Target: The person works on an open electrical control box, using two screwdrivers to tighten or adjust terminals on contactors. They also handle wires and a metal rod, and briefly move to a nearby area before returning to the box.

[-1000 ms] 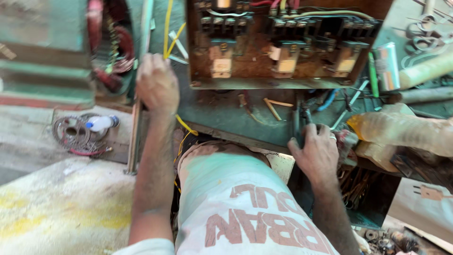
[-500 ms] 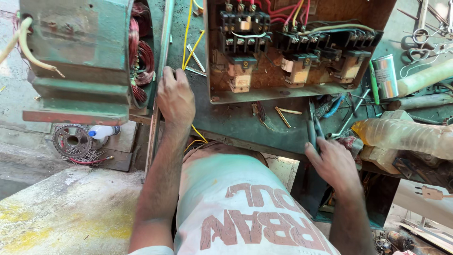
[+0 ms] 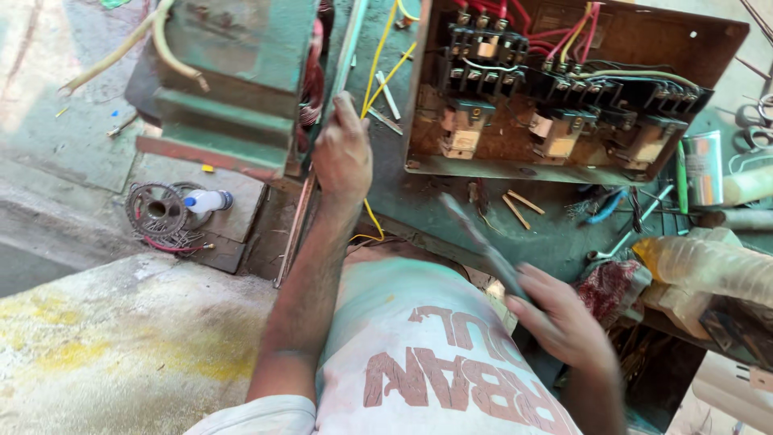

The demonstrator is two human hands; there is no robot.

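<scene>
Your left hand point(image 3: 342, 153) grips the long pale metal strip point(image 3: 352, 40) beside the green motor housing point(image 3: 233, 80); your right hand point(image 3: 564, 318) clutches a blurred grey tool point(image 3: 483, 242) (wiring untouched so far).

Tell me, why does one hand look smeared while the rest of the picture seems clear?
In the head view, the right hand and the thin dark tool it holds are streaked by motion blur; the left hand, gripping a long pale strip, is sharp, as is the wired control panel. Light is soft daylight, without harsh glare.
</scene>
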